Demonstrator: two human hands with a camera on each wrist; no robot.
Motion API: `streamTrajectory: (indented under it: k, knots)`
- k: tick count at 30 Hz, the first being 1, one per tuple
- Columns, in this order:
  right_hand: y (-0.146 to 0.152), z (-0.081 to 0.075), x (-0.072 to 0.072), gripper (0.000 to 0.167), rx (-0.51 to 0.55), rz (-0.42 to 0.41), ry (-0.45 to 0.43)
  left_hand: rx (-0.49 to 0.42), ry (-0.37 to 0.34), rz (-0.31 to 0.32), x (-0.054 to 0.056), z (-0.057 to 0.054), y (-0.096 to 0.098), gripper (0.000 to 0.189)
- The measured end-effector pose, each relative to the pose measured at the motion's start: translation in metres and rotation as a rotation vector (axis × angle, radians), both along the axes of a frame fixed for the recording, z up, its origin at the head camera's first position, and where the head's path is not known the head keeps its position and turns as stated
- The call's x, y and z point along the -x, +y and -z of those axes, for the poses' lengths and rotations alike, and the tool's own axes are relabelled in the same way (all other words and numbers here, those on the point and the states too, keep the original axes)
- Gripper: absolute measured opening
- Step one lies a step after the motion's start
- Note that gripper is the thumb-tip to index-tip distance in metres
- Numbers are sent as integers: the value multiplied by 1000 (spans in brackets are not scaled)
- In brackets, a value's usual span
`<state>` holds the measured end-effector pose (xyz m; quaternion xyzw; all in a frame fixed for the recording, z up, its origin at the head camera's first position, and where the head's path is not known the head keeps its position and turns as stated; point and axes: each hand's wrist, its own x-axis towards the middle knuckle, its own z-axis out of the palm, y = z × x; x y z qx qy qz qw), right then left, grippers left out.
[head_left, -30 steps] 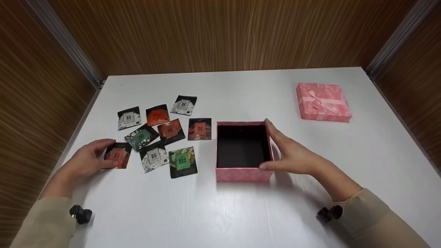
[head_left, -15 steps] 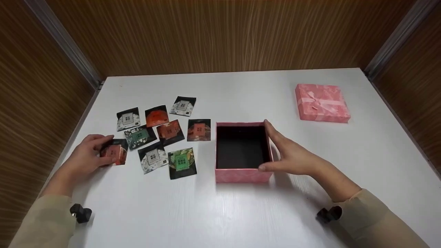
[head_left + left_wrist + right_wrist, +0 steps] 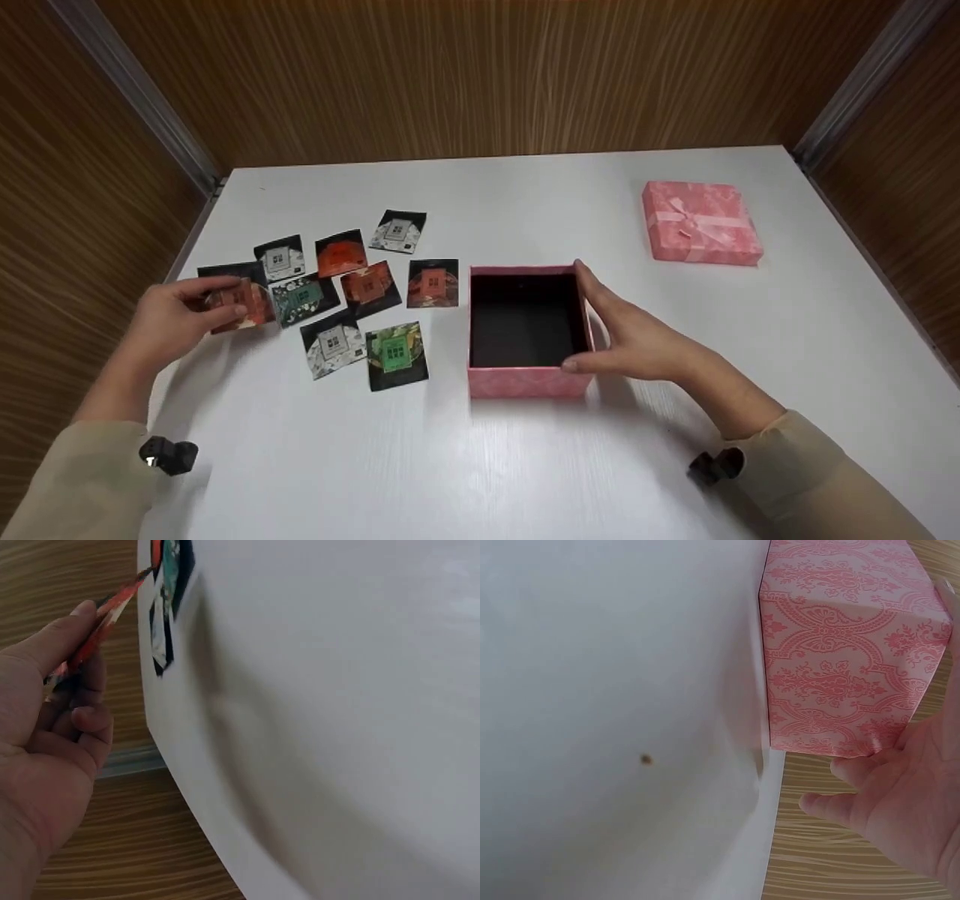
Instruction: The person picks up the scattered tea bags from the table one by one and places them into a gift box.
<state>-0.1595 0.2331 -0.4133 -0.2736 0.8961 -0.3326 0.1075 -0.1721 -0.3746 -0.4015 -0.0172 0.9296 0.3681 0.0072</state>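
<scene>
At the table's left side, my left hand (image 3: 176, 319) pinches a red-and-black printed sachet (image 3: 255, 304) between thumb and fingers. The left wrist view shows this sachet (image 3: 112, 615) edge-on, held up off the table. My right hand (image 3: 649, 345) grips the right side of an open pink box (image 3: 529, 382), its thumb at the near rim and a finger at the far corner. Inside, the box is black and bare. In the right wrist view, fingers touch the patterned wall of the box (image 3: 832, 675).
Several flat sachets lie between the left hand and the box, among them a green one (image 3: 397, 356), a dark teal one (image 3: 306, 298) and a white one (image 3: 334, 345). A pink lid with a ribbon bow (image 3: 705, 223) rests at the back right. Wood-grain panels (image 3: 480, 75) enclose the table.
My left hand has picked up the red-and-black sachet and raised it, moving slightly away from me and left. The right hand and the box have stayed put.
</scene>
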Motion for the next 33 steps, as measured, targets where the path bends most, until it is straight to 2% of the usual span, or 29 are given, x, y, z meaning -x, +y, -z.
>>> streamTrajectory:
  k: [4, 9, 12, 18, 22, 25, 28, 33]
  knots:
    - [0, 0, 1, 133, -4, 0, 6, -82, 24, 22, 5, -20, 25, 52]
    - [1, 0, 0, 133, 4, -1, -1, -152, 83, 106, 10, -41, 71, 45]
    - [1, 0, 0, 132, 6, -2, -3, -198, 112, 178, 11, -50, 98, 41]
    - [1, 0, 0, 132, -4, -3, 2, -131, 158, 346, 12, -65, 145, 39]
    - [1, 0, 0, 132, -10, 0, 4, -129, 148, 426, 14, -71, 175, 38]
    - [1, 0, 1, 132, -12, 1, 6, -136, 168, 503, 17, -73, 199, 38]
    - [1, 1, 1, 132, -10, 0, 8, -141, 169, 570, 20, -71, 222, 39]
    - [1, 1, 1, 133, -8, 5, 8, -158, 111, 647, 25, -66, 253, 41]
